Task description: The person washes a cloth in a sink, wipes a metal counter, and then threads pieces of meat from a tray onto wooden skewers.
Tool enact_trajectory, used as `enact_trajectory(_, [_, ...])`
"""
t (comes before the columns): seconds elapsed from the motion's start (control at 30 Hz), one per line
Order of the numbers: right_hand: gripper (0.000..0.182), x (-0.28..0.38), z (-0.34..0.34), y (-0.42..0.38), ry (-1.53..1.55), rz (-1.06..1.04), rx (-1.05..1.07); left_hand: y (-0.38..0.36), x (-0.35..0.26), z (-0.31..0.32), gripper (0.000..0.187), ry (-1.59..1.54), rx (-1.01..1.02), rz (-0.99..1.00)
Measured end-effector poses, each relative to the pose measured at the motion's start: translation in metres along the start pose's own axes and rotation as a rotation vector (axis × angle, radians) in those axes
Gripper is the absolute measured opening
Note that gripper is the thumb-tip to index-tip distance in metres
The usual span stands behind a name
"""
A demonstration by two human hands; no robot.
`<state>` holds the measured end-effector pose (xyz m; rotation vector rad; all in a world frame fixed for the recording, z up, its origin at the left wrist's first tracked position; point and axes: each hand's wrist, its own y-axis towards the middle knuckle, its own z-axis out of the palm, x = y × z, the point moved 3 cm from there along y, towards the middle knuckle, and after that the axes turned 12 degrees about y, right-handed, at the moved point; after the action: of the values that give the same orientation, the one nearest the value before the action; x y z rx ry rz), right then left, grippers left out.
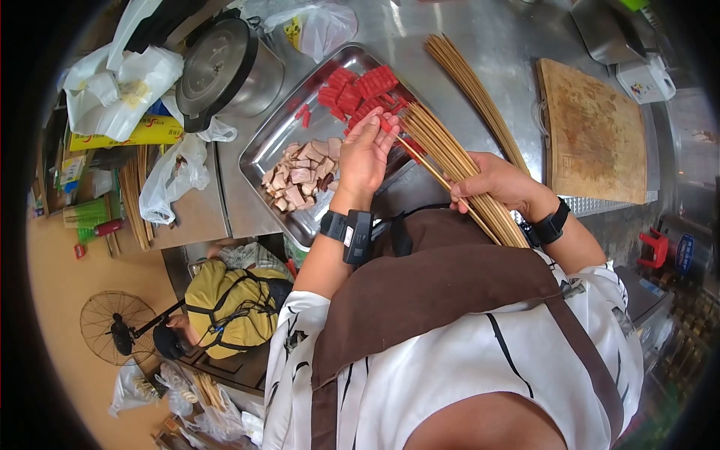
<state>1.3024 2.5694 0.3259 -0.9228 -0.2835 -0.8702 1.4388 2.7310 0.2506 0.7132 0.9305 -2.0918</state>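
Note:
My left hand (366, 154) is closed in a pinch on a small red piece of food (386, 126) over the metal tray (251, 154). One bamboo skewer (427, 166) runs from that piece back to my right hand (491, 182). Wrapped in my right hand is a thick bundle of bamboo skewers (442, 146), slanting across the tray's near corner. Red ridged food pieces (352, 94) lie heaped at the tray's far end. Pale chunks that look like cut meat (301, 174) fill its left part, several of them darker.
More skewers (480, 101) lie on the steel counter (495, 45). A wooden board (592, 131) is at the right, a lidded pot (225, 71) at the left. Plastic bags (322, 26) sit behind the tray. Another person (232, 304) in yellow is beyond the counter, by a fan (118, 330).

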Motion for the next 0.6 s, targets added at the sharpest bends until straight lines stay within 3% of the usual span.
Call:
enact_trajectory(0.43, [0.027, 0.002, 0.000, 0.001, 0.041, -0.026, -0.015, -0.010, -0.004, 0.019, 0.026, 0.157, -0.058, 0.067])
enact_trajectory(0.6, [0.027, 0.000, -0.003, 0.002, 0.075, -0.039, -0.031, -0.011, 0.010, 0.017, 0.023, 0.054, -0.126, 0.037])
